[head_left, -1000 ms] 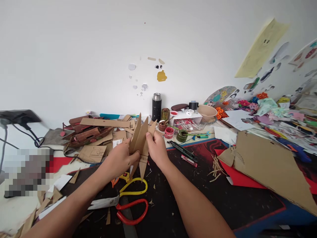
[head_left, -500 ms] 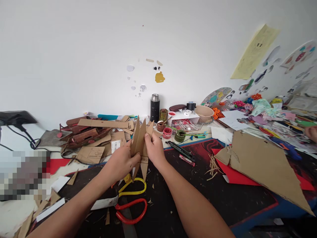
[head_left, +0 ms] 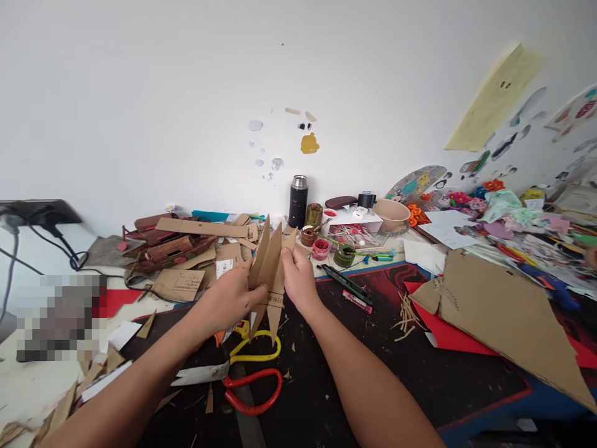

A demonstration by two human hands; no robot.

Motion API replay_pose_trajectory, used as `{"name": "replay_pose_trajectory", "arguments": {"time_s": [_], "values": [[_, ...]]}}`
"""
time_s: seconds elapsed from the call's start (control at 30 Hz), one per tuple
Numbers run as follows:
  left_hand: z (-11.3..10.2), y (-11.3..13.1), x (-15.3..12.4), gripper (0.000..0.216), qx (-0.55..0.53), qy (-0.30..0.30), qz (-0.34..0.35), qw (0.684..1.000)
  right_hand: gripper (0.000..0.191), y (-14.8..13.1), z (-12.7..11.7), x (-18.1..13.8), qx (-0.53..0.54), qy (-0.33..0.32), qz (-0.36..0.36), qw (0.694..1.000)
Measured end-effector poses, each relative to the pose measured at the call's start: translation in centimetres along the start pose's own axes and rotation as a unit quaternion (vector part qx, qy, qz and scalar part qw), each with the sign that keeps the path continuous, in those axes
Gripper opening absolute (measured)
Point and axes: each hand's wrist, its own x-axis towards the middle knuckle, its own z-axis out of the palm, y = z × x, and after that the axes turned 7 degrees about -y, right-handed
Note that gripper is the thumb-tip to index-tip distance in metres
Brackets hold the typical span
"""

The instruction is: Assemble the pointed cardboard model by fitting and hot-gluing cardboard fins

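Red-handled scissors point(head_left: 252, 398) lie on the near desk point(head_left: 420, 373). Just above them, the left hand point(head_left: 228, 302) and right hand point(head_left: 298, 283) hold pointed cardboard pieces point(head_left: 271, 264) upright. The fingers point(head_left: 286, 264) pinch from both sides, seemingly to keep the layers aligned. A black flask point(head_left: 297, 201) stands by the far wall.

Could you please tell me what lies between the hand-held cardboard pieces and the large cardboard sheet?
Between the cardboard pieces and the large cardboard sheet, the head view shows a black cutter, a small red tool and loose thin sticks.
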Motion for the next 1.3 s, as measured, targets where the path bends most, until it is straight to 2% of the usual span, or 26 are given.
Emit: {"name": "replay_pose_trajectory", "arguments": {"time_s": [0.13,0.23,0.4,0.53,0.67,0.77,0.9,1.07,1.17,1.3], "values": [[0.6,0.2,0.1,0.031,0.027,0.004,-0.005,1.0,0.036,0.2,0.1,0.0,-0.042,0.003,0.004,0.999],[0.5,0.3,0.1,0.03,-0.004,0.014,-0.015,1.0,0.036,0.0,0.2,0.0,-0.006,0.004,-0.003,1.0],[-0.6,0.1,0.2,0.034,-0.012,0.095,-0.012,0.995,0.027,-0.7,1.0,-0.8,0.005,-0.062,-0.027,0.998],[-1.2,-0.7,0.6,0.037,-0.031,0.117,-0.006,0.993,0.024,-0.8,1.6,-1.5,-0.052,-0.09,-0.035,0.994],[-1.4,-1.6,0.9,0.043,-0.026,0.136,-0.028,0.99,0.016,-0.7,2.1,-1.8,-0.045,-0.126,0.012,0.991],[-1.5,-2.0,1.0,0.049,-0.014,0.143,-0.057,0.988,0.017,-0.6,2.4,-2.1,-0.036,-0.159,0.041,0.986],[-1.1,-2.1,1.0,0.04,0.018,0.151,-0.043,0.987,0.019,-0.5,2.7,-2.2,-0.106,-0.121,0.011,0.987],[-0.3,-2.2,1.2,0.029,0.066,0.151,-0.032,0.986,0.021,-0.2,2.8,-2.0,-0.202,-0.099,0.001,0.974],[-0.5,-2.4,1.3,0.035,0.032,0.136,-0.03,0.99,0.014,0.0,2.8,-2.0,-0.166,-0.092,0.003,0.982],[-1.6,-2.5,1.3,0.045,-0.106,0.134,-0.009,0.985,0.014,-0.1,2.4,-2.1,-0.031,-0.113,-0.009,0.993]]}}
